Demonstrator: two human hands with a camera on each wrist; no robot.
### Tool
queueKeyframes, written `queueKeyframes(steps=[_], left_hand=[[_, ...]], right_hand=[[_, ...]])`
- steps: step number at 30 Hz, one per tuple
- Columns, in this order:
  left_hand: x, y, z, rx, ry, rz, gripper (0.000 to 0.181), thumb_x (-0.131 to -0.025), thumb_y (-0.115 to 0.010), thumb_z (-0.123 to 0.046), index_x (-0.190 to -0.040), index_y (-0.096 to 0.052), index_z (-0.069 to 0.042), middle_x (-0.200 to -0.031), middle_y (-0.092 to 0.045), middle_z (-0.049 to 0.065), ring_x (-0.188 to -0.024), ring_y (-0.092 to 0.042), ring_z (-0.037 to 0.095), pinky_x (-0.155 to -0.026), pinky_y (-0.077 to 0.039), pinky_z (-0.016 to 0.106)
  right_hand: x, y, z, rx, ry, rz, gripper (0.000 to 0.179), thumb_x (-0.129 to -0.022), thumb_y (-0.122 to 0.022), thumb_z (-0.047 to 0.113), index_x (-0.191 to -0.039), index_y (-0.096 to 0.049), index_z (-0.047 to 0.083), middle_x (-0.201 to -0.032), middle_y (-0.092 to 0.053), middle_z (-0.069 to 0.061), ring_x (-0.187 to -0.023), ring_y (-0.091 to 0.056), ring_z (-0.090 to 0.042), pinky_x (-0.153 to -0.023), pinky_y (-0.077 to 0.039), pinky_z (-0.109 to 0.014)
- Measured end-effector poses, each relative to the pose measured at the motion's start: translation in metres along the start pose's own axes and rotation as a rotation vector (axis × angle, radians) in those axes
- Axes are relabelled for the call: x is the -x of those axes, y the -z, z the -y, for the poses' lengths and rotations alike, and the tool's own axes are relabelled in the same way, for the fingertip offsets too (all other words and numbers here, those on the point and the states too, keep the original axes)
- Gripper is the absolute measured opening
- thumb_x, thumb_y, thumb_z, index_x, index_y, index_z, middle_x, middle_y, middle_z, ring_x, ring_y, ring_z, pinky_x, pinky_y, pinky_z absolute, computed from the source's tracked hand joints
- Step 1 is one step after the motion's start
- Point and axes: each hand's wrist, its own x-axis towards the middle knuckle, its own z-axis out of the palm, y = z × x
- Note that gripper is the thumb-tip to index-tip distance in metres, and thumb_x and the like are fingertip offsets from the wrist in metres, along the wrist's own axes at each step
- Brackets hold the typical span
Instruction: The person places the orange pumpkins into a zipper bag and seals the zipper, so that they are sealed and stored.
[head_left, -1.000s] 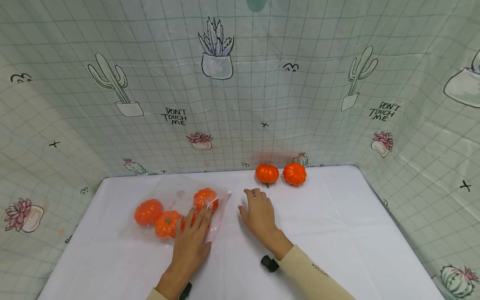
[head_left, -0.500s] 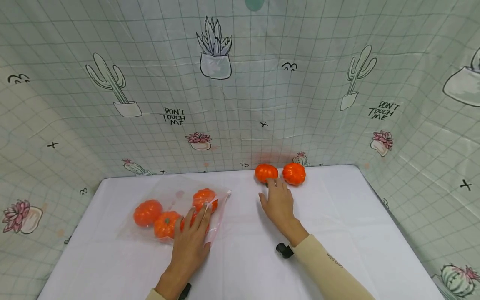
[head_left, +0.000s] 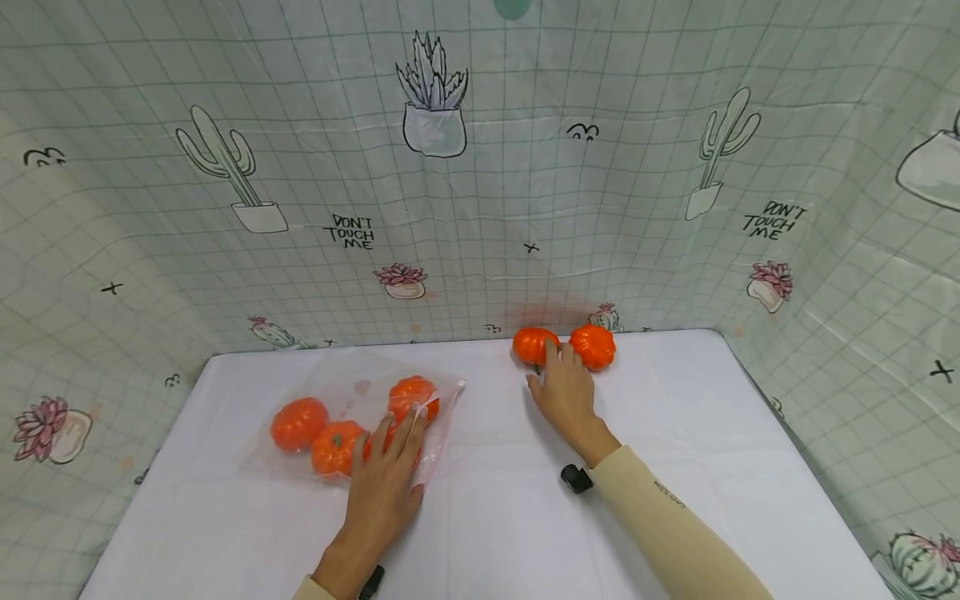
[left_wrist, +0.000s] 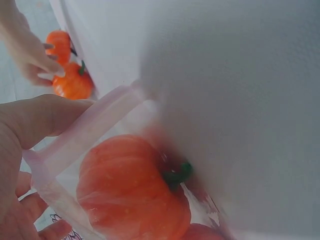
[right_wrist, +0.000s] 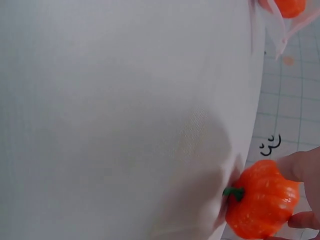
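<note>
My left hand [head_left: 380,483] lies spread over a clear plastic bag [head_left: 442,446] with a pink-edged mouth. Its thumb [left_wrist: 55,112] rests along the pink rim in the left wrist view. Several small orange pumpkins [head_left: 300,423] are inside; one with a green stem [left_wrist: 130,190] shows through the film near the mouth. At the back edge, my right hand [head_left: 568,398] has its fingers curled at a loose pumpkin [head_left: 530,344], between it and a second pumpkin [head_left: 596,347]. The right wrist view shows thumb and fingers at opposite sides of the gripped pumpkin [right_wrist: 260,200].
A white cloth covers the table [head_left: 487,533]. Behind its far edge rises a gridded curtain [head_left: 495,192] with cactus drawings, which also runs down both sides. A black wrist strap piece [head_left: 576,478] sticks out under the right sleeve [head_left: 667,525].
My right hand has moved right and away from me, from beside the bag to the loose pumpkins, its fingers now around the left one. The left hand and bag have stayed in place.
</note>
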Motion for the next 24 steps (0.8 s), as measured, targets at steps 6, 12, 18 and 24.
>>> queueKeyframes(steps=[6,12,18,24], left_hand=[[0.0,0.001,-0.001,-0.008,0.01,0.025,0.103,-0.069,-0.1,-0.019,-0.158,-0.049,-0.008,-0.163,-0.048,0.012,-0.146,-0.042,0.041,-0.116,-0.035,0.064],[0.0,0.001,-0.001,-0.011,0.021,0.034,0.104,-0.069,-0.101,-0.02,-0.159,-0.048,-0.009,-0.163,-0.048,0.012,-0.147,-0.042,0.041,-0.116,-0.036,0.064],[0.0,0.002,-0.001,-0.018,0.012,0.023,0.103,-0.068,-0.101,-0.021,-0.157,-0.05,-0.009,-0.162,-0.049,0.012,-0.145,-0.043,0.041,-0.116,-0.036,0.064],[0.001,0.002,-0.001,-0.012,0.005,0.013,0.103,-0.068,-0.101,-0.019,-0.157,-0.05,-0.008,-0.162,-0.049,0.012,-0.144,-0.044,0.041,-0.115,-0.036,0.064]], right_hand=[[-0.007,-0.003,-0.001,0.018,-0.016,0.032,0.072,-0.094,-0.08,0.028,-0.15,-0.048,-0.005,-0.127,-0.058,-0.03,-0.106,-0.062,-0.044,-0.087,-0.059,-0.055],[-0.014,-0.006,-0.001,0.01,-0.026,0.037,0.073,-0.095,-0.08,0.033,-0.149,-0.047,-0.004,-0.128,-0.057,-0.031,-0.108,-0.062,-0.045,-0.086,-0.059,-0.058],[-0.019,-0.008,0.004,-0.02,-0.031,0.053,0.073,-0.095,-0.079,0.039,-0.144,-0.047,-0.004,-0.13,-0.058,-0.031,-0.113,-0.062,-0.047,-0.095,-0.057,-0.059],[-0.022,-0.008,0.014,-0.034,-0.026,0.102,0.073,-0.096,-0.079,0.039,-0.144,-0.046,-0.004,-0.134,-0.058,-0.03,-0.119,-0.058,-0.046,-0.107,-0.051,-0.055]])
